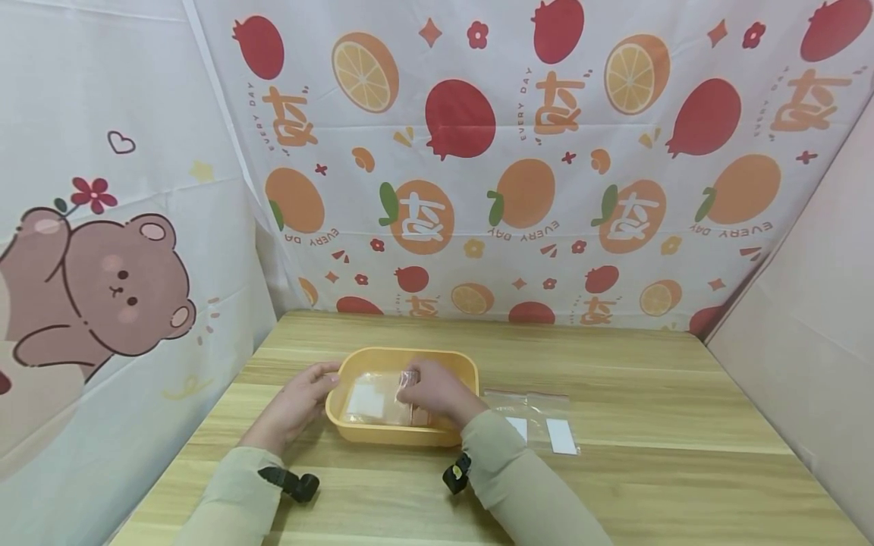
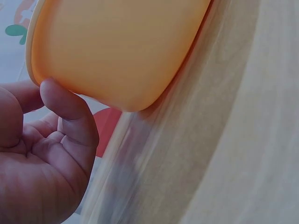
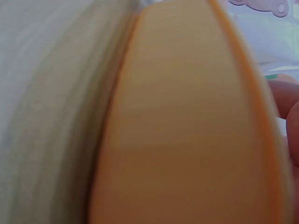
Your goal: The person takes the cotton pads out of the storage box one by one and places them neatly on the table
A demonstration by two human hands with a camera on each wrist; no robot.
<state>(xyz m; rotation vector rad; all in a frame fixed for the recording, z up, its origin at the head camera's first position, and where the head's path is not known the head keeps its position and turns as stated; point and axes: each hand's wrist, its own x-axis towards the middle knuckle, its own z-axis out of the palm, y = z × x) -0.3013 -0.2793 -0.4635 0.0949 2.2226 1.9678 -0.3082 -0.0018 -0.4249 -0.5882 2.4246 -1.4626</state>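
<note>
A yellow-orange plastic basin (image 1: pixel 369 434) stands on the wooden table in the head view. My left hand (image 1: pixel 300 398) holds its left end, thumb against the outer wall and fingers at the rim, as the left wrist view also shows. Inside lie clear plastic bags with a white label (image 1: pixel 366 400). My right hand (image 1: pixel 437 388) reaches in over the right side and pinches a clear plastic bag with a reddish edge (image 1: pixel 408 377). Its lower part is hidden by the fingers. The right wrist view shows mostly the basin's outer wall (image 3: pixel 187 121).
Just right of the basin, clear zip bags (image 1: pixel 538 409) with white labels lie flat on the table (image 1: pixel 655 440), partly behind the right forearm. A fruit-print cloth (image 1: pixel 464 189) hangs behind the table, and a bear-print cloth (image 1: pixel 123 288) hangs at its left.
</note>
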